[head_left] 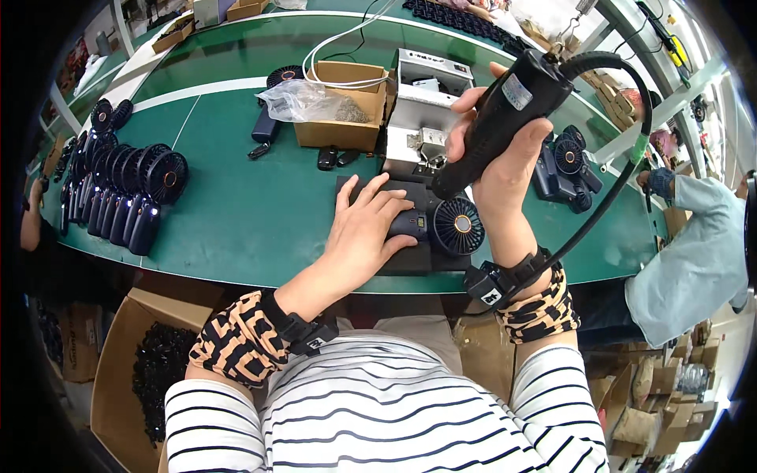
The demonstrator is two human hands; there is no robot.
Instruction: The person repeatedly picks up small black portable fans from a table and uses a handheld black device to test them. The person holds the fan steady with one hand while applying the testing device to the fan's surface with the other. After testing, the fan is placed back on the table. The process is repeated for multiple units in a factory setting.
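Note:
A dark handheld fan (pixel 458 225) lies on a black block-like fixture (pixel 426 258) at the near middle of the bench, its round grille to the right. My left hand (pixel 367 229) rests over its handle, which sits between thumb and fingers. In my right hand (pixel 505 158) is a black electric screwdriver (pixel 505 118), tilted with its lower end down toward the fixture, just above and left of the grille. A thick black cable runs from its top past my right wrist. The screwdriver's tip and any screw under it cannot be made out.
Many finished-looking fans (pixel 130 185) stand in rows at left. Behind the fixture are a silver metal machine (pixel 406 150) and a cardboard box (pixel 339 135) of small metal parts with a plastic bag (pixel 296 101). More fans (pixel 569 158) lie at right, near a co-worker's sleeve (pixel 694 213).

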